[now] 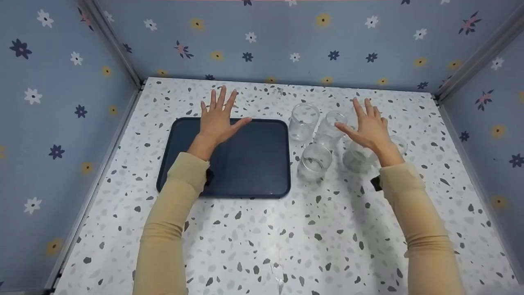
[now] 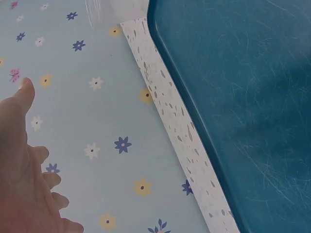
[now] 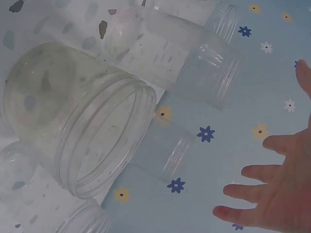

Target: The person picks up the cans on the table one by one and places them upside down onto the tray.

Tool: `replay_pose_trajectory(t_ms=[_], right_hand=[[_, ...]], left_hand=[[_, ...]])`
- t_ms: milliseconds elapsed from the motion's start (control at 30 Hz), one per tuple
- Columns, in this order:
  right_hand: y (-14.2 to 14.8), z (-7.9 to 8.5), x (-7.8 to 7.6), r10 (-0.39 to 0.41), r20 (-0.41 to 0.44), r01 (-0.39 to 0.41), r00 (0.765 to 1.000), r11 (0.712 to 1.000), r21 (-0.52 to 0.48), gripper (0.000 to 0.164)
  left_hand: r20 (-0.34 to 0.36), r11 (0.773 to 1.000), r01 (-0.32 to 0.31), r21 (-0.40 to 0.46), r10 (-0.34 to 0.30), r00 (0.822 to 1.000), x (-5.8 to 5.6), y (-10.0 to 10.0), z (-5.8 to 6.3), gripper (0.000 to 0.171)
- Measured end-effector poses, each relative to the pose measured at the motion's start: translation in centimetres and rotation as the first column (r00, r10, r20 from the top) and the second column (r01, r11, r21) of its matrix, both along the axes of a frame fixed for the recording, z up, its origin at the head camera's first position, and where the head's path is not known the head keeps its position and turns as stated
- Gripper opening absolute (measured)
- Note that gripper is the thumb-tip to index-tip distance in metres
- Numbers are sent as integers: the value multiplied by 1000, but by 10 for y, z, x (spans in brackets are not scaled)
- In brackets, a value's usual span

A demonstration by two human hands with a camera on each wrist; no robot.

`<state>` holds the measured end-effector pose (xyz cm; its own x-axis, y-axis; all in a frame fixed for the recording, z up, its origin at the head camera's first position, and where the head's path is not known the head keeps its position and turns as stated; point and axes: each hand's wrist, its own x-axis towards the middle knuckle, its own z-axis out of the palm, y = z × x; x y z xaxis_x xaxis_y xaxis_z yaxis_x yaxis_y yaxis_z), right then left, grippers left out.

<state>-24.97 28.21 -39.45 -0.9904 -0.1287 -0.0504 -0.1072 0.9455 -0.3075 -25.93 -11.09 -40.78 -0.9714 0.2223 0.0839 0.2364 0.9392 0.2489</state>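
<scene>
Above a dark blue tray (image 1: 254, 164) my left hand (image 1: 217, 123) is held with its fingers spread, holding nothing. My right hand (image 1: 370, 129) hovers over a group of clear jars, its fingers apart and nothing in its grip. Among them, one jar (image 1: 303, 123) stands at the back left, another jar (image 1: 314, 162) in front, and a third jar (image 1: 355, 157) partly under the right hand. In the right wrist view a wide-mouthed jar (image 3: 43, 102) with a threaded rim looms close, with the right hand's fingers (image 3: 248, 191) well apart from it.
The speckled white table (image 1: 262, 241) carries the tray on the left and the jars right of it. Flower-patterned panels (image 1: 270, 41) rise at the back and along both sides. More transparent jars stand near the right wrist, partly hidden.
</scene>
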Motion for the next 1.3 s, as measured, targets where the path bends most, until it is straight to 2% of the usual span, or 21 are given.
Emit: replay_pose_trajectory(t_ms=[433,833,1067,1233,1300], right_hand=[[-10,-5,-11,29,-113,-37,993,997,-71,88],[-16,-18,-21,34,-91,-45,995,992,-115,88],[-20,-25,-25,52,-88,-63,995,990,-127,85],[-22,-28,-27,60,-83,-70,995,989,-130,83],[-22,-29,-27,63,-81,-74,995,988,-133,83]], left_hand=[[-30,995,-4,100,7,1000,6,1,-5,82],[-144,972,23,235,11,989,12,15,-13,77],[-183,942,48,331,14,983,18,23,-17,67],[-198,914,45,403,39,979,24,27,-22,61],[-225,906,52,420,48,973,26,29,-24,60]])
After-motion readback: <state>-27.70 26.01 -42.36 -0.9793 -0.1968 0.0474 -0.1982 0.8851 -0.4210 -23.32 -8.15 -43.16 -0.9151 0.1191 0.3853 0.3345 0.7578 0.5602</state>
